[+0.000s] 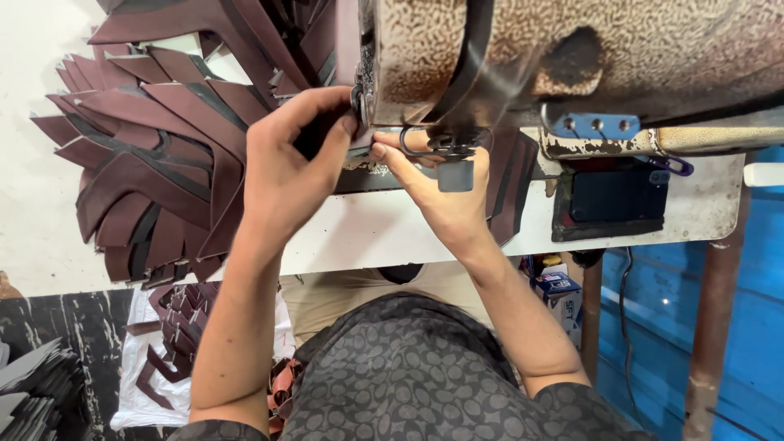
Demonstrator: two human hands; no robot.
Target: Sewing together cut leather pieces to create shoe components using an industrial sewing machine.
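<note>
At a worn sewing machine [572,49], both hands pinch a dark maroon leather piece [359,149] under the needle, left hand [290,167] and right hand [437,192] closed on it; feeding it flat and steadily should help.

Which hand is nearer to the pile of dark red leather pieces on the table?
Left. The left hand is right beside the pile, at its edge. The right hand is farther away, under the machine.

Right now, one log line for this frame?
left hand: pinching dark maroon leather piece at worn sewing machine | right hand: steadying it | cut-piece pile: left
</note>
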